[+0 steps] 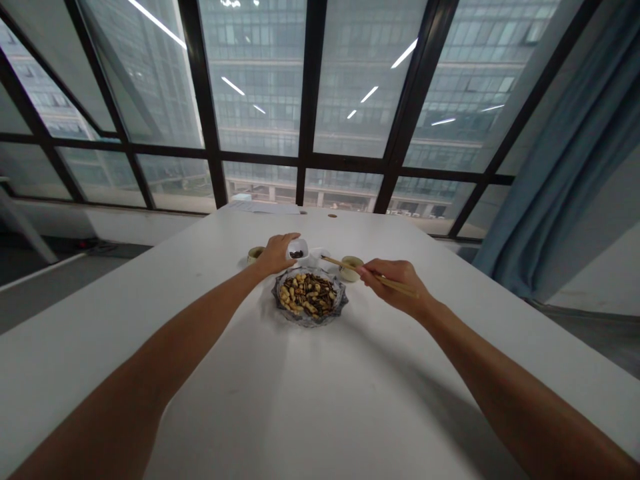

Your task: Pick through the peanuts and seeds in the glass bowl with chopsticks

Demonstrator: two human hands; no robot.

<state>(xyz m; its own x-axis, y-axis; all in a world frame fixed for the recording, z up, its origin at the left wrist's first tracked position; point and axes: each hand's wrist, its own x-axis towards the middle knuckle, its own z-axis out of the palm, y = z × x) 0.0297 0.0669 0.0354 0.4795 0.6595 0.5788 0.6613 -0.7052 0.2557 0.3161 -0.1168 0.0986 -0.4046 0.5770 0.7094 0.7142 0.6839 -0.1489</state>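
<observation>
My left hand [279, 254] grips a small white bowl [299, 247] by its side, tilted toward me, with a few dark pieces inside. My right hand [395, 281] is closed around wooden chopsticks [345, 265], whose tips point left, just right of that bowl. Whether the tips pinch anything is too small to tell. Below and between both hands stands a clear scalloped glass bowl [343, 298] filled with peanuts and dark striped seeds. A pale round cup [351, 268] sits behind the chopsticks, and another cup [255, 253] is partly covered by my left hand.
Another white dish [319, 255] stands beside the held bowl, partly hidden. White papers [265, 208] lie at the far edge of the white table [225, 393]. Beyond are large windows [260, 87], with a blue curtain [555, 180] at the right.
</observation>
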